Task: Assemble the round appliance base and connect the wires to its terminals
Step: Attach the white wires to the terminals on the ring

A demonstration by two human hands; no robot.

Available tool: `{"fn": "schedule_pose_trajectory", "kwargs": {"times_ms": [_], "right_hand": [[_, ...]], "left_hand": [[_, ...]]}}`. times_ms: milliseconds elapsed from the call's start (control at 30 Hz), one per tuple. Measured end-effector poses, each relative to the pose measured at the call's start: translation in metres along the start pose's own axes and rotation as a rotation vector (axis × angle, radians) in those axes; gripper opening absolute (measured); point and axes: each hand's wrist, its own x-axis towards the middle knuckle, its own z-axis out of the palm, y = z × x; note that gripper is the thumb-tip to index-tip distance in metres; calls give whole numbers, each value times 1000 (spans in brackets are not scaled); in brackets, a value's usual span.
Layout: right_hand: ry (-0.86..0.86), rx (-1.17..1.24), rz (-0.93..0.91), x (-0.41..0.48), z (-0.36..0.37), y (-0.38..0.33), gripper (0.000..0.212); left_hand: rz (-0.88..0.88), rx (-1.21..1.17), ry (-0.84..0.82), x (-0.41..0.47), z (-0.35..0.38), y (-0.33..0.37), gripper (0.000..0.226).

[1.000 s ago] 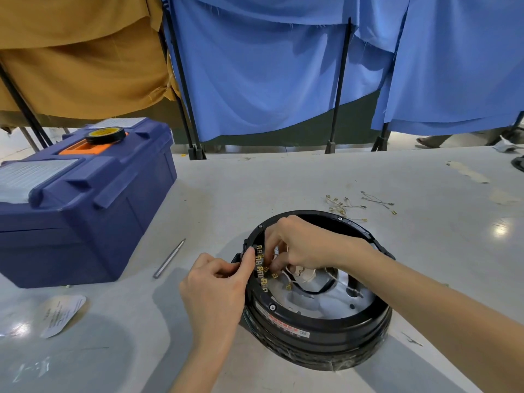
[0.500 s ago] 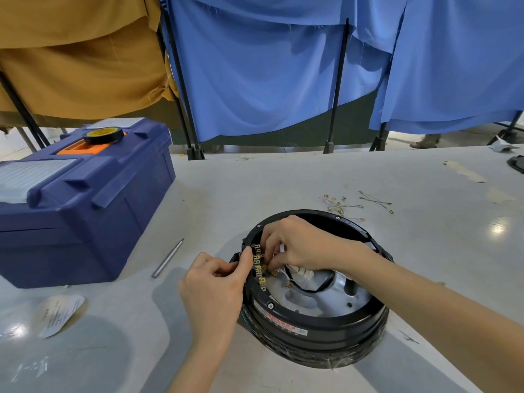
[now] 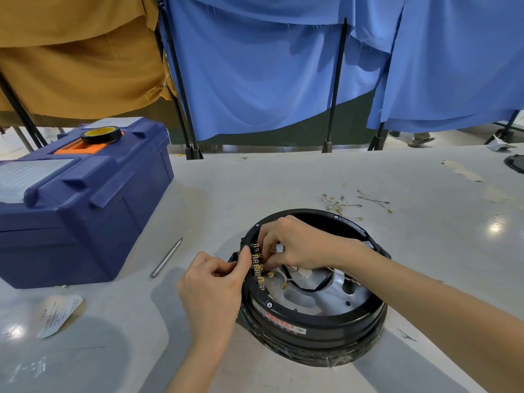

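Since only the head view is supplied, the findings are drawn from it alone. The round base (image 3: pixel 312 321) is found lying open side up on the table (image 3: pixel 255 180), near the viewer and right of centre. A terminal strip (image 3: pixel 256 265) with brass tabs is set inside its left rim.

The left hand (image 3: pixel 211 282) is curled. Its thumb is pressed on the rim just beside the strip, so the rim is pinched and the base steadied. The right hand (image 3: pixel 300 245) is reached over the far rim, its fingertips bunched at the upper tabs. Whether a connector is held between them cannot be told, as it is hidden. Wires (image 3: pixel 300 275) with brass ends are seen loose inside the base.

The step in hand is judged to be the seating of a wire end on a tab. Several ends are judged unconnected. The next move calls for straight pushing along the tab while the rim is braced.

Spare leads (image 3: pixel 343 204) lie just beyond the base, a metal rod (image 3: pixel 166 258) to its left, and a blue toolbox (image 3: pixel 79 211) at far left.
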Motion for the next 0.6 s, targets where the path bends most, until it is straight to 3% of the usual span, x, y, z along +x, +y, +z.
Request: {"fn": "schedule_pose_trajectory", "kwargs": {"times_ms": [133,233,500,600], "right_hand": [[35,-24,36,0,4,-3,1],[71,-35,124,3,8,-9,10],[129,191,323,6,8,-15,14],[149,262,409,7,10,-16,3]], "left_hand": [[-14,-17,-4,0,0,1,38],[-19,-12,-5,0,0,1,38],[-54,-27,-25,0,-1,1,43],[-45,-28,-26,0,-1,1,43]]}}
